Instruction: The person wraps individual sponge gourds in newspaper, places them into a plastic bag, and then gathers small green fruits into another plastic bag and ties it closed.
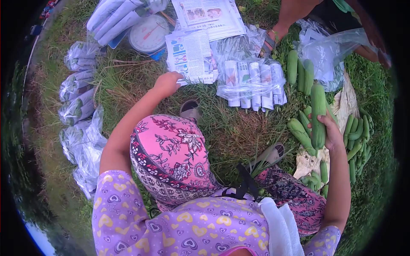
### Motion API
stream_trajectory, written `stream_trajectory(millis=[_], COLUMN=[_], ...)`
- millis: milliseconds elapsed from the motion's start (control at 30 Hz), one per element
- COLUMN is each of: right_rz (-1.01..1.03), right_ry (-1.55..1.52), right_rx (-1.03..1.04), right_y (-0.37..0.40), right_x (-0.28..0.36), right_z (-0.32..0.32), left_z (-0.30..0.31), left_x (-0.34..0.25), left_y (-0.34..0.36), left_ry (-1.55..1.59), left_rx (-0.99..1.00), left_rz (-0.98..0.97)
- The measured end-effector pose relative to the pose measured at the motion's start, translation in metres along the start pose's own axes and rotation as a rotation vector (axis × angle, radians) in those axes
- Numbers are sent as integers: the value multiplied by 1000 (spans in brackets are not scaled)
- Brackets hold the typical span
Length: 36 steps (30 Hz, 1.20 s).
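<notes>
My right hand (327, 131) is wrapped round a long green gourd (317, 111), held upright over the other produce at the right. More green gourds (300, 133) lie just beside and below it. My left hand (168, 84) pinches the lower left corner of a printed newspaper sheet (191, 57). To the right of that sheet, several newspaper-wrapped rolls (255, 83) lie side by side in a clear plastic bag, with green tips showing at their lower ends.
A round dial scale (148, 34) stands at the upper left, beside bagged paper rolls (114, 19). Several plastic-wrapped bundles (77, 109) line the left. Slender green vegetables (358, 136) lie on a pale sack (347, 102). Another person's foot (273, 39) is near the top.
</notes>
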State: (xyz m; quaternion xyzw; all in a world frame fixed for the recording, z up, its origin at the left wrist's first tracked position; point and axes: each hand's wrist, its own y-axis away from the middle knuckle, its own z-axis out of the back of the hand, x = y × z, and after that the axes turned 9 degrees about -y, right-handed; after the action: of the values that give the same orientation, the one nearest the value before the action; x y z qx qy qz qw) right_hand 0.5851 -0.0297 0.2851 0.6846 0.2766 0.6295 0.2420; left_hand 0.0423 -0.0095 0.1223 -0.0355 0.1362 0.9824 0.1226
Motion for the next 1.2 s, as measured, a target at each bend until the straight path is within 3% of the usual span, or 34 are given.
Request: stream_trajectory(millis=[100, 200, 300, 533, 667, 767, 967, 1200], right_rz=[84, 306, 692, 711, 581, 727, 972, 855], right_ry=[160, 548, 913, 936, 1043, 920, 1171, 1247], right_rx=[113, 262, 295, 466, 505, 549, 697, 599], right_y=[-59, -129, -203, -315, -330, -336, -309, -307], right_x=[3, 3, -10, -81, -106, -122, -108, -108], right_z=[-78, -158, -230, -352, -363, -352, -339, -347], left_z=[-29, -54, -66, -82, -82, -82, -92, -77], left_x=[11, 25, 33, 48, 58, 61, 62, 58], left_y=[-4, -12, -16, -22, -22, -22, -18, -18], left_ry=[-64, -141, -151, 34, 157, 253, 297, 292], left_rx=[-71, -142, -116, -96, -151, -133, -167, -90], left_rz=[-38, -53, -19, -20, 42, 151, 172, 217])
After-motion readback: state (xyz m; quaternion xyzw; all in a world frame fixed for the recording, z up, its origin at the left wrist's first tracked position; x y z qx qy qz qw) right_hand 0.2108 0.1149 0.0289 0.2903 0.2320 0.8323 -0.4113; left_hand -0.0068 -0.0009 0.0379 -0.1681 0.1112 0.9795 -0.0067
